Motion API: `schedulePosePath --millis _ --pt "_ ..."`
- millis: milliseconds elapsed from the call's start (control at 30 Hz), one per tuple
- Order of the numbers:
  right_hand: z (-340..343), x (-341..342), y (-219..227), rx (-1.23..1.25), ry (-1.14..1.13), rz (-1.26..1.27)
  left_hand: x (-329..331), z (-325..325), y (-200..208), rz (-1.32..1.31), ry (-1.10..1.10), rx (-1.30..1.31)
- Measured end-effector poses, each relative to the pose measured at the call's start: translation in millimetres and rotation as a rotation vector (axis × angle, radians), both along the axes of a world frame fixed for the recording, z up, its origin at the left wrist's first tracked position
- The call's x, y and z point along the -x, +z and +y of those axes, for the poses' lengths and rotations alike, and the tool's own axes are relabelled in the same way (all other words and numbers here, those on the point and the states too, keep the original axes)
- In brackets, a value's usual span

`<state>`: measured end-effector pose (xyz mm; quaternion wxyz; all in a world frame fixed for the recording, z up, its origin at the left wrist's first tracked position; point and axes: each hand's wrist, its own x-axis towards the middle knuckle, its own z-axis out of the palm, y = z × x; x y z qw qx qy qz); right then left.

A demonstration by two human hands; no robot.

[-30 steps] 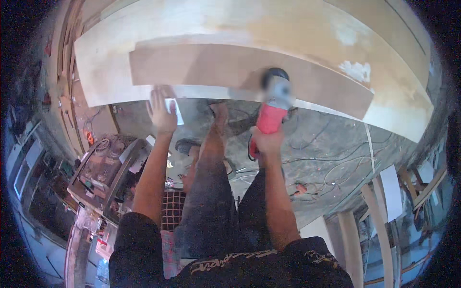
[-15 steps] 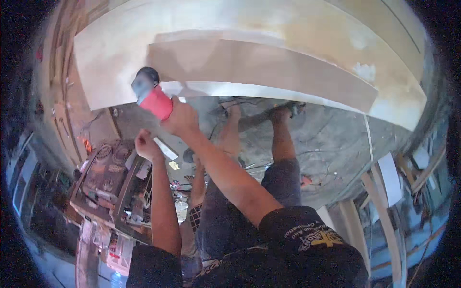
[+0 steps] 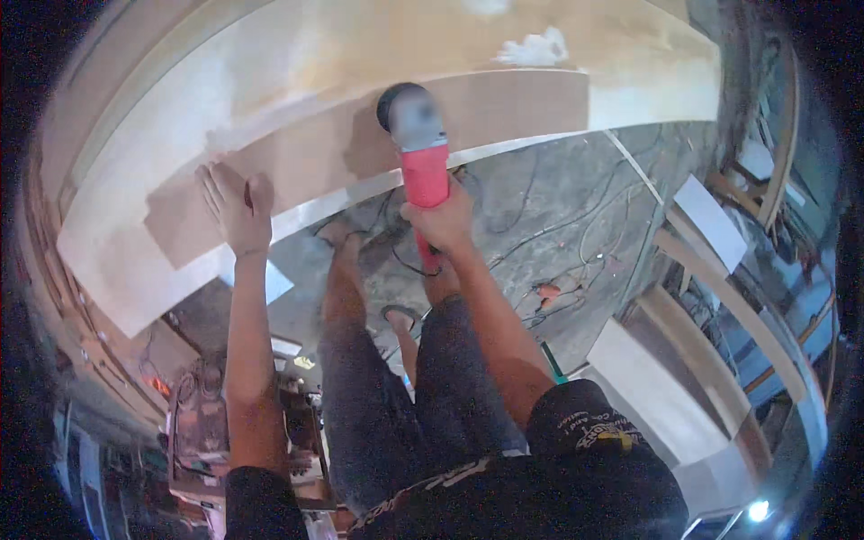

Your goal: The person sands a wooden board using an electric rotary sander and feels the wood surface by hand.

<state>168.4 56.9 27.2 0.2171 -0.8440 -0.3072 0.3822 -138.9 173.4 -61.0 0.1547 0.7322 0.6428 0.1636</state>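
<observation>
My right hand (image 3: 443, 219) is wrapped round the red body of an angle grinder (image 3: 425, 171). Its grey head and dark round disc point away from me, over a brown flat strip (image 3: 513, 103). Whether the disc touches the strip I cannot tell. That strip lies along the near edge of a large pale board (image 3: 652, 99). To the left, my left hand (image 3: 236, 207) is over the left part of the strip, fingers stretched out and holding nothing. The fingers look flat, though contact with the strip is unclear.
Cords (image 3: 531, 236) and an orange-red object (image 3: 547, 292) lie on the grey floor below the board. Boards and a white panel (image 3: 711, 220) lean at the right. A cluttered low bench (image 3: 202, 418) stands at lower left. Another person's sandalled foot (image 3: 399, 317) shows between my legs.
My view has turned left. The grinder has swung rightward along the strip in my right hand. My left hand has come up from below the board's edge and opened out over the strip.
</observation>
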Motion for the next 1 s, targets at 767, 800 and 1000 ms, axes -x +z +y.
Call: schedulePosePath --millis 767,800,1000 --pt "-48 -169 -1 0.142 -0.147 0.116 2 -18 -83 0.667 0.006 -0.086" --pt "-46 -151 4 0.213 -0.107 0.276 -5 -29 -80 0.78 0.065 0.13" --pt "-28 25 0 0.132 0.289 0.091 23 -142 13 0.221 0.329 0.266"
